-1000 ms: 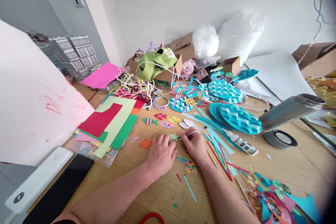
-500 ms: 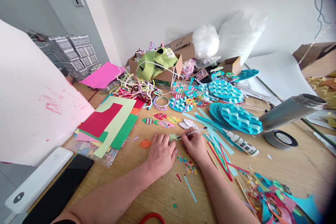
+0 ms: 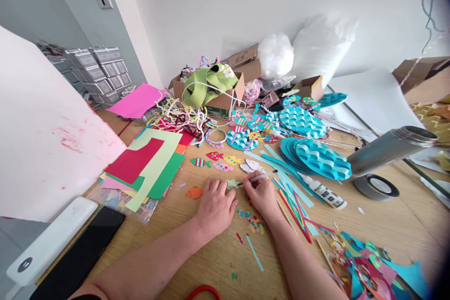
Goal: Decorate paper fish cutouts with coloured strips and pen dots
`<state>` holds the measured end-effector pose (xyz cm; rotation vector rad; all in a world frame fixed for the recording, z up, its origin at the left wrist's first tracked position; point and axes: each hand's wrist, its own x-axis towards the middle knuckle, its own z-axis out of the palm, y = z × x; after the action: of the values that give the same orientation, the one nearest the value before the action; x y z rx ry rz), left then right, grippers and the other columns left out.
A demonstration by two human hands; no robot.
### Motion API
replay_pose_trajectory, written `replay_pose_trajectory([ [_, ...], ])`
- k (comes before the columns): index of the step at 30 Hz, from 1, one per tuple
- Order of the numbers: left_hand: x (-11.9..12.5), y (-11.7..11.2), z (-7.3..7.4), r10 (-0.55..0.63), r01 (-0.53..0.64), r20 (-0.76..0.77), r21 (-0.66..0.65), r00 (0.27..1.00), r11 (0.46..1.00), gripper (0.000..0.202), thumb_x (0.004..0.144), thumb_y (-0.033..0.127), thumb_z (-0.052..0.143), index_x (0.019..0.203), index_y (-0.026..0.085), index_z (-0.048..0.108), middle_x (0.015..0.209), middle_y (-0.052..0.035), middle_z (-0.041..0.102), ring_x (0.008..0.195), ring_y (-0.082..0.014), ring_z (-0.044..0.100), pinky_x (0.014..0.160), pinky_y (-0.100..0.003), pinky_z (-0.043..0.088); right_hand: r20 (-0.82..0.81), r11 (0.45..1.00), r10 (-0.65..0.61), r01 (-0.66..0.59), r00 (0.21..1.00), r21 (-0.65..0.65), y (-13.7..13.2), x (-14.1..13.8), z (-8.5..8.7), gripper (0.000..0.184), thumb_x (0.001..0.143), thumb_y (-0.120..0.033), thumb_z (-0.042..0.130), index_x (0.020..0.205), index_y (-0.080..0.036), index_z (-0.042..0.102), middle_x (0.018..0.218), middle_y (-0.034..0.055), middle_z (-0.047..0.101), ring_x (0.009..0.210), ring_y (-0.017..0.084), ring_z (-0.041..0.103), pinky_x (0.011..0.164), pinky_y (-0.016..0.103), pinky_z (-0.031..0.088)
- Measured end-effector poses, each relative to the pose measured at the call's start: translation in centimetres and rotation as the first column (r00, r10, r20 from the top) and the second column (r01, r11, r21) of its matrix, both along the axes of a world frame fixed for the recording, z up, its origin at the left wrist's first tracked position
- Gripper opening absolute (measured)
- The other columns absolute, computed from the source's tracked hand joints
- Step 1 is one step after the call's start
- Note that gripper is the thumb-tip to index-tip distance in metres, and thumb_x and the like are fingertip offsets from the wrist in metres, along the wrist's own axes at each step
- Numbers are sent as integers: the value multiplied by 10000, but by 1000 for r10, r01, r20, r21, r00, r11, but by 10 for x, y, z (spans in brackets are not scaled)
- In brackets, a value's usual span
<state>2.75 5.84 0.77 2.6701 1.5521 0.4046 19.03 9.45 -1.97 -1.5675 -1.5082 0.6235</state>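
Observation:
My right hand (image 3: 260, 193) is closed in a pinch around a slim pen (image 3: 263, 176) with a pale barrel. The pen's dark tip meets a light green paper fish (image 3: 232, 183), which lies flat on the table and shows small dark marks. Resting over the fish's left side is my left hand (image 3: 217, 204), fingers laid down and pressing it. An orange paper fish (image 3: 194, 192) lies just left of that hand. Beyond my hands are a striped green fish (image 3: 200, 162), a red one (image 3: 214, 155), a yellow one (image 3: 232, 160), a pink one (image 3: 222, 167) and white ones (image 3: 253, 166).
Coloured paper dots (image 3: 255, 222) lie between my forearms. On the right are paper strips (image 3: 293, 206), a glue bottle (image 3: 325, 192), blue wavy discs (image 3: 321, 159), a steel flask (image 3: 390, 150) and paper scraps (image 3: 372, 267). Coloured sheets (image 3: 165, 173) and a phone (image 3: 82, 253) are left.
My right hand and the pen have shifted very slightly at the green fish. My left hand stays in place.

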Motion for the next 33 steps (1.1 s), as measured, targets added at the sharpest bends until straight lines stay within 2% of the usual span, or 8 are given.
replay_pose_trajectory([
  [33, 0, 1, 0, -3, 3, -5, -6, 1000, 1000, 232, 909, 321, 474, 1077, 220, 598, 979, -72, 530, 982, -247, 475, 971, -480, 363, -6, 1000, 6, -6, 1000, 4, -1, 0, 2, 120, 711, -305, 504, 650, -201, 507, 461, -21, 517, 404, 130, 480, 430, 227, 332],
])
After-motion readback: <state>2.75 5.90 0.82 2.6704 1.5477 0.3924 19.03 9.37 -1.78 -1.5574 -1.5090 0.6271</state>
